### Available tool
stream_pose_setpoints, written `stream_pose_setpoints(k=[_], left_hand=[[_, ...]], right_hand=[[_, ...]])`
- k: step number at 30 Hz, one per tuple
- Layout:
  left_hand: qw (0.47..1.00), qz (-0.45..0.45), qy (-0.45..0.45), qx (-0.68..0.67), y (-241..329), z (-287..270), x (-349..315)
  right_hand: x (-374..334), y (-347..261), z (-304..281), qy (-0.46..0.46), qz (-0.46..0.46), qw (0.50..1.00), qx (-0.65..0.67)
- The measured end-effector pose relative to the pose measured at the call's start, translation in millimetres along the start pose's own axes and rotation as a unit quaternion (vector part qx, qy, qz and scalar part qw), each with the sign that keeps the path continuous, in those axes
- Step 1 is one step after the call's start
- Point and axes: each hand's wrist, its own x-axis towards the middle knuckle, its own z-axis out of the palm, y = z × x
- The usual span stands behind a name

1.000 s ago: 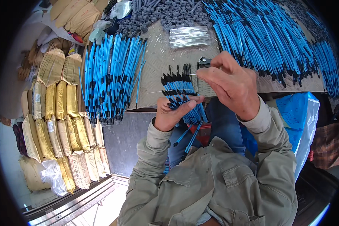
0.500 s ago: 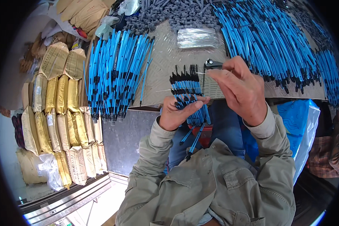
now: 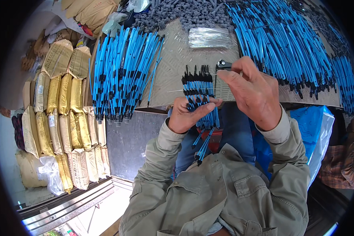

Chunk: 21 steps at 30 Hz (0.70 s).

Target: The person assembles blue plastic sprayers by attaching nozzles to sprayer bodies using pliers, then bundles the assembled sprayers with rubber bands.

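Note:
My left hand (image 3: 188, 112) is closed around a flat row of thin blue rods (image 3: 200, 101) with black fittings and tips, held upright at the table's near edge. Several of these rods hang lower, over my lap. A thin pale wire (image 3: 177, 91) runs crosswise at the row and sticks out on its left. To the right, the fingers of my right hand (image 3: 255, 88) are pinched at the end of a thin wire (image 3: 214, 74) by the tips of the row. Behind those fingers lies a black tool (image 3: 223, 64) with a metal pivot, partly hidden by the hand.
On the table (image 3: 171, 51) lie a bundle of silvery wires (image 3: 209, 38) and a heap of grey plastic parts (image 3: 177, 15). Blue rods form a left pile (image 3: 126, 70) and a larger right pile (image 3: 283, 47). Stacked paper sacks (image 3: 63, 129) stand at far left.
The view has shifted slightly, so the table's things sit a little further right and higher. Both hands keep nearly the same hold and place at the row of rods.

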Motion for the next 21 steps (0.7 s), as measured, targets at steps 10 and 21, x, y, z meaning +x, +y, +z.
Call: stream_pose_setpoints(k=[10,21], left_hand=[[1.0,-0.004,-0.016,-0.018,-3.7,-3.6,0.0],[0.999,0.008,-0.023,-0.025,-3.9,-5.8,-0.2]], right_hand=[[4.1,2.2,10.3,0.001,0.02,0.998,0.054],[-0.9,-1.9,24.6,0.052,0.082,0.987,0.129]])
